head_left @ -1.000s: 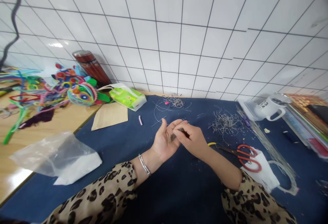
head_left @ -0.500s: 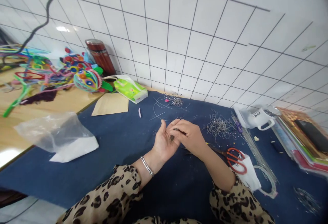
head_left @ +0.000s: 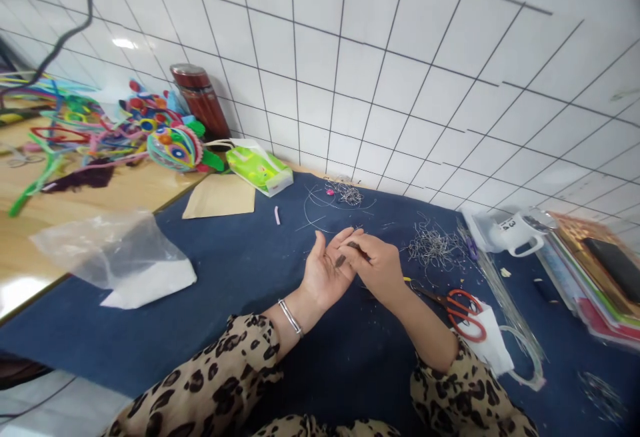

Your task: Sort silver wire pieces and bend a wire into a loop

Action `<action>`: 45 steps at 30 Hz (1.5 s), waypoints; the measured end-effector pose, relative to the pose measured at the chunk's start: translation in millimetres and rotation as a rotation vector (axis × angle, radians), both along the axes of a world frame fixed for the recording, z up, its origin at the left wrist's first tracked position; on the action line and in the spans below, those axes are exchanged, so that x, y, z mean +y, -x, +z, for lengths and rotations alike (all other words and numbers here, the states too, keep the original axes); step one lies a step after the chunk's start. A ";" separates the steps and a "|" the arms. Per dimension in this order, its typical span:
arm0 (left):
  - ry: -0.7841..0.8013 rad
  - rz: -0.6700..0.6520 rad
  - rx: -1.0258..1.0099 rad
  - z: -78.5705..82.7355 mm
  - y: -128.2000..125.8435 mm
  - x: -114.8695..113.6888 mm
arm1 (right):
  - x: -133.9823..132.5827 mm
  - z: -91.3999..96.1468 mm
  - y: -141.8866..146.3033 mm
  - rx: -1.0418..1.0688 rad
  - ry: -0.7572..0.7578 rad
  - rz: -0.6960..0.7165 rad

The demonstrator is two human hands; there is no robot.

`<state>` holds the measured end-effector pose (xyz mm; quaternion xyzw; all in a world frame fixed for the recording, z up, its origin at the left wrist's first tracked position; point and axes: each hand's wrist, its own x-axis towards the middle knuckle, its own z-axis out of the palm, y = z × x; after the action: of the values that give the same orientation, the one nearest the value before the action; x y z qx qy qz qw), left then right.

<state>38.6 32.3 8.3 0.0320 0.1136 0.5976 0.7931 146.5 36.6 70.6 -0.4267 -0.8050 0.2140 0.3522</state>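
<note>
My left hand (head_left: 327, 267) rests on the blue cloth (head_left: 240, 290) palm up, fingers spread, with a small heap of dark little pieces in the palm. My right hand (head_left: 377, 267) is just to its right, fingertips pinched on a thin dark wire piece (head_left: 356, 246) over the left palm. Both forearms wear leopard-print sleeves; a silver bracelet (head_left: 290, 317) circles the left wrist.
A tangle of wire bits (head_left: 433, 247) lies right of the hands, red-handled scissors (head_left: 457, 307) nearer. A white mug (head_left: 515, 237), stacked books (head_left: 595, 270), green packet (head_left: 257, 170), brown envelope (head_left: 220, 196), plastic bag (head_left: 110, 250), colourful crafts (head_left: 150, 137) and a red flask (head_left: 200, 100) surround the cloth.
The camera has tilted and shifted a little. My hands stay together; the right fingers keep working at the piece over the left palm.
</note>
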 end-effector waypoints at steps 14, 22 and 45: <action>-0.037 -0.020 -0.049 3.7 0.2 -1.2 | -1.7 -10.7 5.2 0.052 0.018 -0.034; -0.059 -0.038 -0.049 3.0 0.7 -1.2 | -4.5 -7.1 4.4 0.046 -0.048 0.032; -0.003 -0.086 0.001 -3.9 -3.0 -4.0 | -2.1 -13.4 3.2 -0.044 0.055 0.070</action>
<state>41.6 28.3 4.4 0.0385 0.1114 0.5632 0.8179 143.2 34.5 57.2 -0.4122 -0.8209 0.2390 0.3150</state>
